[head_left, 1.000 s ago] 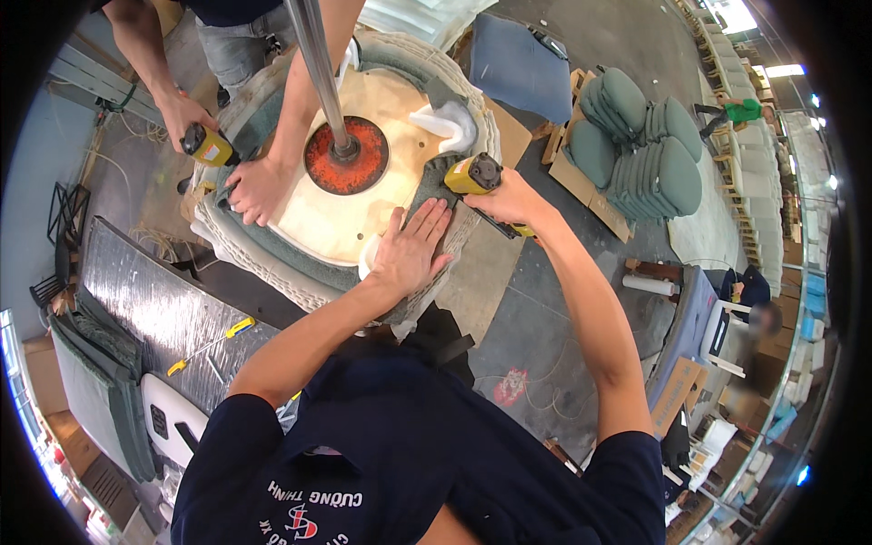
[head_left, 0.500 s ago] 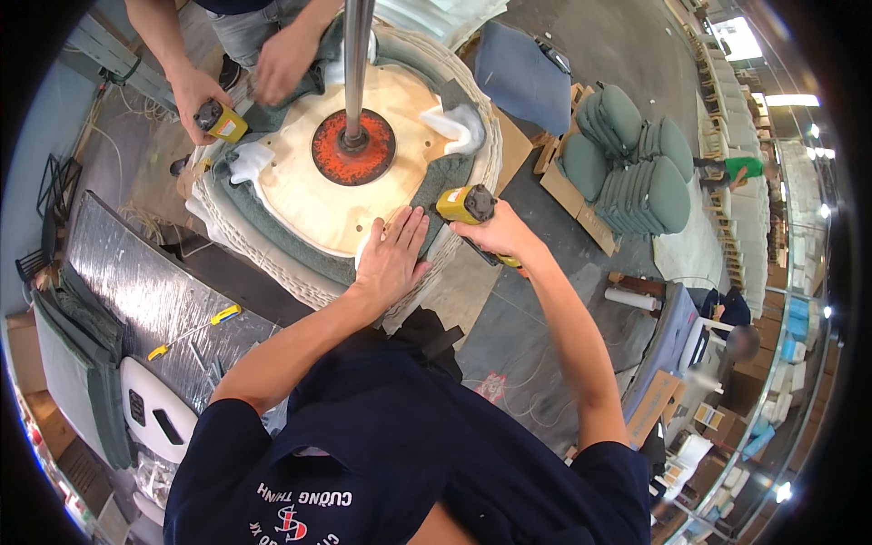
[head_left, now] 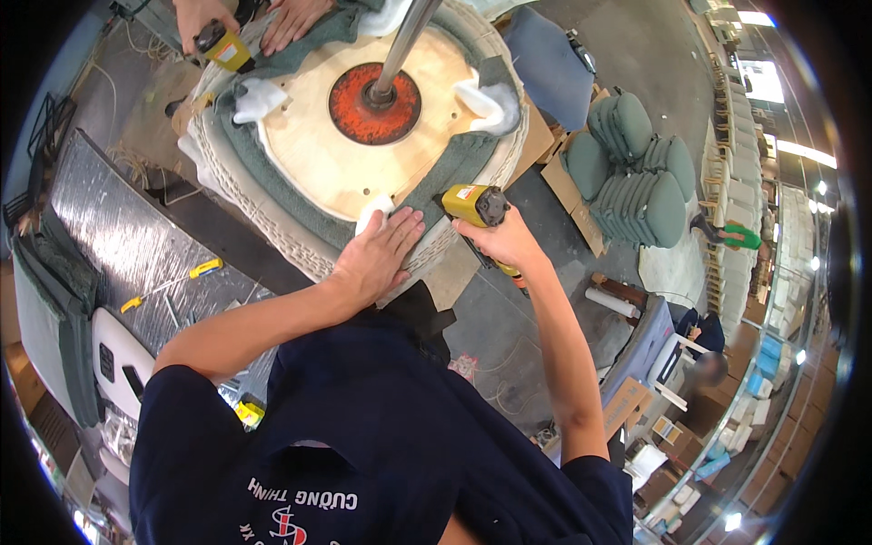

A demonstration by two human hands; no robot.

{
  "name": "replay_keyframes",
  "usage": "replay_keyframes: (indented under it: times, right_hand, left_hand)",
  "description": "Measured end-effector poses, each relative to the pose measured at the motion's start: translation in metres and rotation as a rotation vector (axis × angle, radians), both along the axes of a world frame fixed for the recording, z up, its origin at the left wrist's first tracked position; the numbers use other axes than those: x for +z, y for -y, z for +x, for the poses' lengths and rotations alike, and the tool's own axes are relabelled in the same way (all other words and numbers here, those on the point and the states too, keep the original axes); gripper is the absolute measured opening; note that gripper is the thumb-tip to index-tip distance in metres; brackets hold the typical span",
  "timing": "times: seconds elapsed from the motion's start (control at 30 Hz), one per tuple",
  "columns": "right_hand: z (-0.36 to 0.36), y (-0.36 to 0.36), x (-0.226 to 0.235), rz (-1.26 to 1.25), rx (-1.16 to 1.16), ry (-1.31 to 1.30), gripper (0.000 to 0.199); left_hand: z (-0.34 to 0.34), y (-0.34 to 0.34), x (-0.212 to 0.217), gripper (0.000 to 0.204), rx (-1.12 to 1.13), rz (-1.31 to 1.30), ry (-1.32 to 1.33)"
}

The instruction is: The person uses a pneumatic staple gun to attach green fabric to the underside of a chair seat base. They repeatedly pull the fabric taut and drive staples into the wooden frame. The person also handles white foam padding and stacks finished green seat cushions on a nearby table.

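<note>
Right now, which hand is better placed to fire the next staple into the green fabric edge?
Right hand: it grips the yellow staple gun at the green fabric. Left hand lies flat, pressing fabric down.

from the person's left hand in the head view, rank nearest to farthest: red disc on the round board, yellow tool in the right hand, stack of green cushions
Measured from the left hand:
1. yellow tool, just to its right, by the woven rim.
2. red disc, farther up, at the board's centre around the pole.
3. stack of green cushions, far right on the floor.

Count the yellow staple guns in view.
2. One yellow staple gun in the right hand at the seat's near edge; another in a co-worker's hand at the far edge.
</note>
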State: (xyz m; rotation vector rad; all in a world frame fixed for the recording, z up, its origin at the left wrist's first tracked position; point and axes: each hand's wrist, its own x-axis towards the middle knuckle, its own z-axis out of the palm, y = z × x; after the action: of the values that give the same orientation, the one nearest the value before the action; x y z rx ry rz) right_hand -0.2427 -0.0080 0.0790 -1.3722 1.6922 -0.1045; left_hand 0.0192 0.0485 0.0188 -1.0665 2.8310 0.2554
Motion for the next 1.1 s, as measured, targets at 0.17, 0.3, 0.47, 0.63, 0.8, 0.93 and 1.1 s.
replay_keyframes:
  times: [0.17, 0.3, 0.47, 0.63, 0.8, 0.93, 1.1]
  right_hand:
    - [-0.002, -0.02, -0.017, -0.171, 0.093, -0.013, 0.049]
    - [0.004, -0.027, -0.02, -0.227, 0.037, 0.074, 0.046]
    - [0.01, -0.04, -0.021, -0.182, -0.006, 0.149, 0.051]
    - [0.019, -0.069, -0.025, -0.327, 0.089, -0.098, 0.049]
    - [0.079, -0.113, 0.047, -0.044, -0.258, 0.367, 0.023]
    - [0.105, -0.112, 0.064, -0.372, 0.034, 0.621, 0.023]
    - [0.14, -0.104, 0.102, -0.29, -0.026, 0.72, 0.035]
  left_hand:
    - [0.007, -0.008, 0.006, 0.086, -0.003, -0.069, 0.107]
    - [0.007, -0.006, 0.01, 0.085, 0.005, -0.052, 0.127]
    - [0.009, -0.003, 0.014, 0.086, 0.027, -0.037, 0.144]
    - [0.024, -0.005, 0.015, 0.074, 0.131, 0.094, -0.175]
    - [0.025, -0.036, 0.024, 0.07, 0.349, 0.258, -0.906]
    - [0.019, -0.039, 0.067, 0.075, 0.52, 0.696, -1.324]
    - [0.043, -0.042, 0.064, 0.071, 0.443, 0.41, -1.395]
